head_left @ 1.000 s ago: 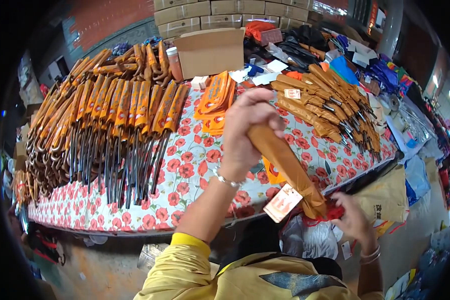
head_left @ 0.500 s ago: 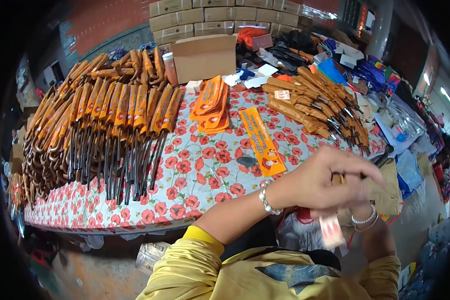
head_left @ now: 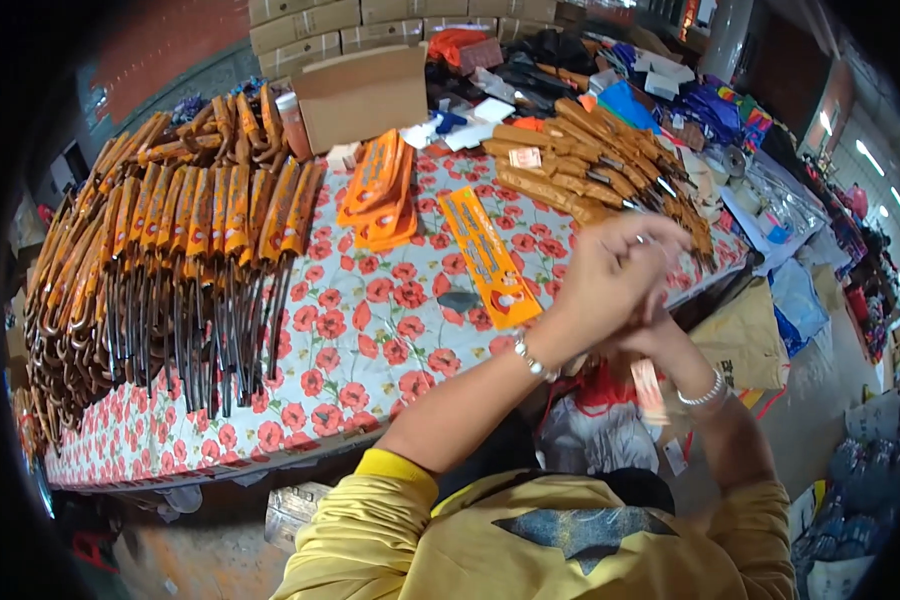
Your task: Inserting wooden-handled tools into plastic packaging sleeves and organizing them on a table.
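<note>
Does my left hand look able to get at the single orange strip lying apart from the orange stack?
Probably yes: the orange strip lies on the flowered tablecloth near the left hand, with nothing visible on top. That hand overlaps the right hand in view, and whether it's holding something is unclear.

Cartons [head_left: 400, 12]: stacked in rows along the far side
Cardboard box [head_left: 362, 97]: brown, upright, in front of the cartons
Bottle [head_left: 293, 125]: white-capped, upright, just left of the box
Tablecloth [head_left: 400, 292]: white, printed with red flowers
Tan sack [head_left: 740, 342]: beside blue plastic [head_left: 798, 298], toward the right
</note>
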Available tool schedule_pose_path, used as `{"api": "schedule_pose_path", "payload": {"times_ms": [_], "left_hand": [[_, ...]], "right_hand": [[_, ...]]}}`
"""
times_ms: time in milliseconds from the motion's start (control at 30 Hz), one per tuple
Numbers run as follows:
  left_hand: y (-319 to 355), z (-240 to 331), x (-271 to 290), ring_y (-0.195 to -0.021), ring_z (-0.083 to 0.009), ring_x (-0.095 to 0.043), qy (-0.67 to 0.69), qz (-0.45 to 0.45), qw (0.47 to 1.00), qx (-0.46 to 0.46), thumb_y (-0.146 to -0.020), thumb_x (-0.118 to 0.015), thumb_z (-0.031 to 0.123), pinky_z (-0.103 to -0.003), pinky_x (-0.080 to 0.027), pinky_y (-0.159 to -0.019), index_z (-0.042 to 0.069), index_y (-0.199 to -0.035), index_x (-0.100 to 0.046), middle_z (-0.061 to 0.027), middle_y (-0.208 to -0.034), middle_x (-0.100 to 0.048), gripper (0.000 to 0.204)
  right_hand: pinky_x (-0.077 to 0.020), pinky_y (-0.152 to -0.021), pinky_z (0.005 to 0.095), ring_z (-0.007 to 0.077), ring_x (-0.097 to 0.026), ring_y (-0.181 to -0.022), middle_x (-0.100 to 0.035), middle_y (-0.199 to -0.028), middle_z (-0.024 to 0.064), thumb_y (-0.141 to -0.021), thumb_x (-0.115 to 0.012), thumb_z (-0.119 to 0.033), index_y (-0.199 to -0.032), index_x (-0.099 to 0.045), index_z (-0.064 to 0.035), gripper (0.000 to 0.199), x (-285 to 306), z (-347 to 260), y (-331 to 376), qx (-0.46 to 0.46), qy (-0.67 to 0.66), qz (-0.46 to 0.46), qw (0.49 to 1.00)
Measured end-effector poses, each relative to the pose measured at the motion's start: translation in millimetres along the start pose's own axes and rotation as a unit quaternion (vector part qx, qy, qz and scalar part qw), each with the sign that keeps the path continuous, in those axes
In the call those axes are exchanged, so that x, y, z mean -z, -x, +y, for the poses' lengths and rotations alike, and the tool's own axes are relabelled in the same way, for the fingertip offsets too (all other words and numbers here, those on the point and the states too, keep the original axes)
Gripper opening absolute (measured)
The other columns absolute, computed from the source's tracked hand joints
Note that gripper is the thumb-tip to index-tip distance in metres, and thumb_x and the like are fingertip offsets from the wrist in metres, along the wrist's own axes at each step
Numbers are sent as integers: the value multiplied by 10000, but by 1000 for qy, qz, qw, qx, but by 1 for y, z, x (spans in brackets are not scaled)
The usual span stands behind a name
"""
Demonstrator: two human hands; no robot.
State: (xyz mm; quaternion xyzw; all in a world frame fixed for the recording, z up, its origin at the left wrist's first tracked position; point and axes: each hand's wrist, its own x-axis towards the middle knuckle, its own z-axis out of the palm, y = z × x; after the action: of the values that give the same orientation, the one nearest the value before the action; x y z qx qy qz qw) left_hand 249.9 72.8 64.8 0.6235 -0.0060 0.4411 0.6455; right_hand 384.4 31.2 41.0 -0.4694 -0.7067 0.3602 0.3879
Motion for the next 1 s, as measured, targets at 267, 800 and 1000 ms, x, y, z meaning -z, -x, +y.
{"api": "schedule_pose_path", "payload": {"times_ms": [267, 800, 1000], "left_hand": [[34, -73, 88, -766, -127, -587, -317, 242, 917, -22, -861, -660, 257, -283, -496, -677, -7, -1086, -583, -72, -950, -594, 355], [103, -105, 133, -784, -332, -585, -740, -45, 666, -80, -836, -597, 75, -403, -494, -676, -48, -906, -572, -155, -800, -585, 144], [107, -104, 134, -737, -362, -587, -678, 13, 735, -3, -869, -572, 99, -431, -476, -639, -30, -945, -552, -184, -770, -595, 151]], "right_hand": [[-482, -707, 290, 139, -608, -749, -650, -819, 42, -700, -649, -73, -958, -625, -23, 264, 15, 86, -21, -44, 159, 61, 984], [-456, -643, 318, 180, -552, -633, -593, -701, 103, -678, -633, -126, -891, -583, 2, 254, -40, 110, 0, -6, 32, 15, 999], [-462, -654, 331, 223, -568, -641, -608, -722, 120, -673, -639, -136, -930, -579, -8, 293, -53, 118, -7, 9, 34, 5, 999]]}}
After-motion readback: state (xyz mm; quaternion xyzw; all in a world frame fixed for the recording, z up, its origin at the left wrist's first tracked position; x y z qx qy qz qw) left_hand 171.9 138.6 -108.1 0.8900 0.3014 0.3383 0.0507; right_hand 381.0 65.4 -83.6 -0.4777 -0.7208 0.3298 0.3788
